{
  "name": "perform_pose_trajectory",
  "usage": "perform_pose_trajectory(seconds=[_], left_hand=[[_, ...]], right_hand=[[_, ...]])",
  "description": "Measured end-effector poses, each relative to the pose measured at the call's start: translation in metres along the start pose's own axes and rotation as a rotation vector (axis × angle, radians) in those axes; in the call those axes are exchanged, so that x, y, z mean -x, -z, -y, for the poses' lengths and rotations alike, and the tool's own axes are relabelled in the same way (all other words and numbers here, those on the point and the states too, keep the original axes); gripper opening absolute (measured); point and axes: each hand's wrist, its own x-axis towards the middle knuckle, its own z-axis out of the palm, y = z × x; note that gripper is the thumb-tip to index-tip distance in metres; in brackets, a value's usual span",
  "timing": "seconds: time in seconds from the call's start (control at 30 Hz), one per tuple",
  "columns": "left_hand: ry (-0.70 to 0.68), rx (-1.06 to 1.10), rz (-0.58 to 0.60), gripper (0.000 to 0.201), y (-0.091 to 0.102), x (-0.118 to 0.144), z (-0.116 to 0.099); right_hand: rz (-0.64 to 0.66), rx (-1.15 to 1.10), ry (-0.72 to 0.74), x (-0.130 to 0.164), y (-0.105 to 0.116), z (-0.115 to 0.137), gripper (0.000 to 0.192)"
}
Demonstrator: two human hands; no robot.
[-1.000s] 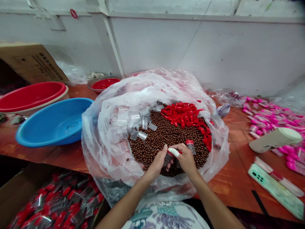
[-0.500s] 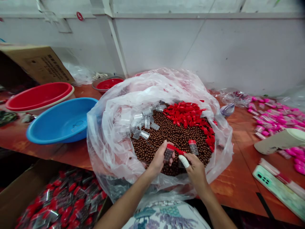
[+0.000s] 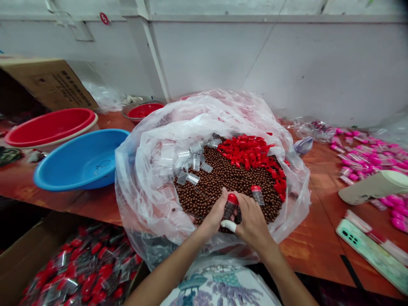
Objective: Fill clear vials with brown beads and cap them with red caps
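Observation:
A large clear plastic bag (image 3: 149, 178) on the table holds a heap of small brown beads (image 3: 223, 178), a pile of red caps (image 3: 251, 153) at the back right and several empty clear vials (image 3: 191, 163) at the left. My left hand (image 3: 215, 214) and my right hand (image 3: 251, 221) meet at the near edge of the beads, both closed around one red-capped vial (image 3: 231, 204) filled with beads. A white wrap covers my right thumb. A second red-capped vial (image 3: 256, 194) stands in the beads just right of my hands.
A blue basin (image 3: 79, 159) and a red basin (image 3: 49, 127) sit at the left, with a small red-lined bowl (image 3: 143, 111) behind. A cardboard box (image 3: 79, 272) of packed red-capped vials stands below left. Pink-capped vials (image 3: 369, 157), a white device (image 3: 372, 187) and a phone (image 3: 372, 255) lie at the right.
My right hand, apart from the vial half a second ago, has come back onto it, and the red cap now sits upright on top of the vial.

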Motion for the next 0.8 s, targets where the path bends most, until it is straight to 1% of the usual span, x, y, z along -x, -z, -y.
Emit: perform_pose_trajectory(seconds=[0.13, 0.2, 0.33, 0.4, 0.43, 0.5, 0.53, 0.57, 0.63, 0.67, 0.7, 0.73, 0.8], left_hand=[[-0.051, 0.023, -0.025, 0.045, -0.002, -0.001, 0.002], [-0.067, 0.036, -0.036, 0.040, -0.003, 0.000, 0.003], [-0.096, 0.036, -0.017, 0.040, -0.001, 0.002, 0.010], [-0.097, -0.019, -0.011, 0.043, 0.001, 0.002, 0.012], [-0.104, -0.081, -0.006, 0.044, 0.003, 0.001, 0.011], [-0.179, -0.283, -0.009, 0.047, 0.010, -0.003, 0.002], [-0.263, -0.421, -0.038, 0.045, 0.016, -0.007, -0.005], [-0.372, -0.577, -0.088, 0.041, 0.023, -0.012, -0.014], [-0.608, -0.914, -0.247, 0.031, 0.040, -0.024, -0.035], [-0.686, -1.083, -0.324, 0.031, 0.050, -0.031, -0.046], [-0.726, -1.240, -0.383, 0.034, 0.059, -0.039, -0.056], [-0.736, -1.382, -0.424, 0.038, 0.068, -0.048, -0.065], [-0.698, -1.594, -0.458, 0.042, 0.081, -0.064, -0.078]], right_hand=[[0.003, 0.025, 0.013, -0.001, -0.001, -0.003, 0.063], [0.002, 0.024, 0.046, -0.002, -0.002, -0.004, 0.062], [-0.037, 0.013, 0.146, -0.002, -0.007, -0.006, 0.063], [-0.033, 0.010, 0.154, -0.001, -0.009, -0.007, 0.063], [-0.023, 0.012, 0.144, -0.001, -0.009, -0.008, 0.063], [-0.015, 0.032, 0.091, 0.000, -0.006, -0.016, 0.065], [-0.028, 0.052, 0.039, 0.000, -0.002, -0.022, 0.066], [-0.052, 0.076, -0.025, 0.001, 0.001, -0.031, 0.066], [-0.105, 0.134, -0.174, 0.003, 0.010, -0.053, 0.068], [-0.120, 0.164, -0.235, 0.006, 0.014, -0.065, 0.068], [-0.120, 0.199, -0.278, 0.009, 0.017, -0.077, 0.069], [-0.112, 0.233, -0.307, 0.013, 0.020, -0.088, 0.069], [-0.072, 0.288, -0.331, 0.020, 0.023, -0.103, 0.073]])
